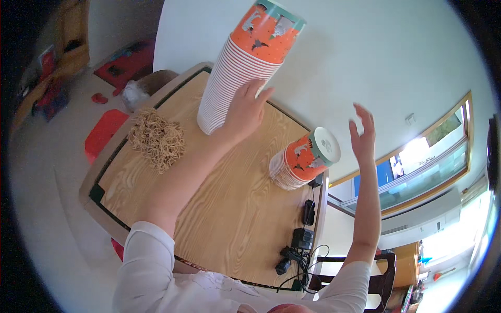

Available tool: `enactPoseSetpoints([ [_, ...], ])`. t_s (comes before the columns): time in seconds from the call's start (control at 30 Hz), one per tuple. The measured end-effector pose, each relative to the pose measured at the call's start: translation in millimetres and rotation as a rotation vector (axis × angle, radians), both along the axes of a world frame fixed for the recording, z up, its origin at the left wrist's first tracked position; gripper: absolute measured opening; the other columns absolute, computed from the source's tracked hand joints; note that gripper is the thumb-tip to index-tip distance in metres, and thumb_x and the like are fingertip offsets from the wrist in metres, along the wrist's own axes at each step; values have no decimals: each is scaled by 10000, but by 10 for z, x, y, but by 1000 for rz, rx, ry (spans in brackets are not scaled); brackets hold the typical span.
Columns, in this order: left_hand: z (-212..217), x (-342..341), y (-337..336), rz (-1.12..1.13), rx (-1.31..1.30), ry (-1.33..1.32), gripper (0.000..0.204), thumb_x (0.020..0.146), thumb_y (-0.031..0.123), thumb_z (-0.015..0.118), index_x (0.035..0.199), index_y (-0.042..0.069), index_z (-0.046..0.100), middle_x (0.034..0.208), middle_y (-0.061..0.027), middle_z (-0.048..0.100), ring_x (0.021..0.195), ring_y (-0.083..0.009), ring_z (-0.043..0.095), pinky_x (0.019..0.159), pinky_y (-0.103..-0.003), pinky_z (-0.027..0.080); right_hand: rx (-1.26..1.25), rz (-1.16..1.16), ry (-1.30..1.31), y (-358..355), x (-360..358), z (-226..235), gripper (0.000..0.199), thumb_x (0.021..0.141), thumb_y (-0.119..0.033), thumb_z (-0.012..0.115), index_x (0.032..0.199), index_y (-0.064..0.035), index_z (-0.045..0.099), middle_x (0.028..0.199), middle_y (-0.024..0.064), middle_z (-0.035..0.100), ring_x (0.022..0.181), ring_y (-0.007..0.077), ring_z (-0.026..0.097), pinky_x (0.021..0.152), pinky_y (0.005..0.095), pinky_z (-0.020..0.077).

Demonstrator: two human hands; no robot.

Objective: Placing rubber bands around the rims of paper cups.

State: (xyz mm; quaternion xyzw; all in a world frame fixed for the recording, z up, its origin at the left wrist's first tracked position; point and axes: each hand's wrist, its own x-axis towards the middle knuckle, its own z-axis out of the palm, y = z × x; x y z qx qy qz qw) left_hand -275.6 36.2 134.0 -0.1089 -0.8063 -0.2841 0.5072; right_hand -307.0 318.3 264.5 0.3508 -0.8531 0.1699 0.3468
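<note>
A tall stack of nested paper cups (227, 83) stands upside down near the table's far edge, its top cup orange and green with animal prints. My left hand (245, 110) is at the lower right side of this stack, fingers stretched out; whether it touches the cups I cannot tell. A shorter upside-down stack of the same cups (300, 161) sits farther right. Above and to the right of that short stack, my right hand (364, 131) is raised with its fingers apart and nothing in it. Tan rubber bands (156, 140) lie in a loose heap on the left.
The wooden-topped table (224, 208) stands against a pale wall (360, 62). Black adapters (302, 239) and tangled cables lie along its right edge. A red stool (104, 134) is beyond the left edge, and a dark chair (383, 274) is at the lower right.
</note>
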Motion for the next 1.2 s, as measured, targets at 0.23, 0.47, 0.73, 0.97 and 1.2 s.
enactPoseSetpoints([
  [0.23, 250, -157, -495, 223, -256, 103, 382, 730, 64, 522, 1109, 14, 515, 1182, -155, 450, 1132, -302, 421, 936, -429, 356, 41, 197, 240, -1792, -522, 727, 438, 797, -184, 616, 1201, -102, 468, 1230, 137, 475, 1164, 318, 419, 960, 394, 366],
  [0.47, 284, -179, -552, 215, -284, 97, 299, 774, 104, 465, 1048, 18, 544, 1168, -159, 461, 1134, -292, 422, 965, -453, 326, 61, 62, -115, -2350, -867, 940, 229, 796, -151, 624, 993, -43, 585, 955, 101, 604, 916, 175, 551, 818, 299, 422],
  [0.73, 177, -145, -527, 275, -251, 59, 263, 770, 148, 494, 994, 20, 547, 1155, -140, 479, 1084, -258, 449, 905, -469, 357, 0, 190, -285, -2425, -796, 1085, 75, 785, -80, 618, 826, -20, 605, 773, 12, 608, 741, 85, 540, 701, 233, 427],
  [0.97, 316, -70, -426, 217, -247, -31, 291, 786, 146, 480, 1043, 18, 528, 1157, -140, 481, 1067, -252, 458, 845, -470, 372, -257, 291, -83, -1998, -833, 1741, 152, 796, -139, 617, 922, -56, 638, 841, 3, 628, 770, 97, 541, 720, 235, 425],
  [1.2, -4, 696, -785, -82, 416, -51, 277, 810, 156, 547, 1075, 76, 560, 1213, -128, 490, 1157, -271, 436, 976, -396, 329, -681, 548, -273, -1117, 373, 1442, 196, 864, -175, 560, 1029, -69, 553, 1013, 48, 571, 936, 132, 527, 859, 305, 422],
])
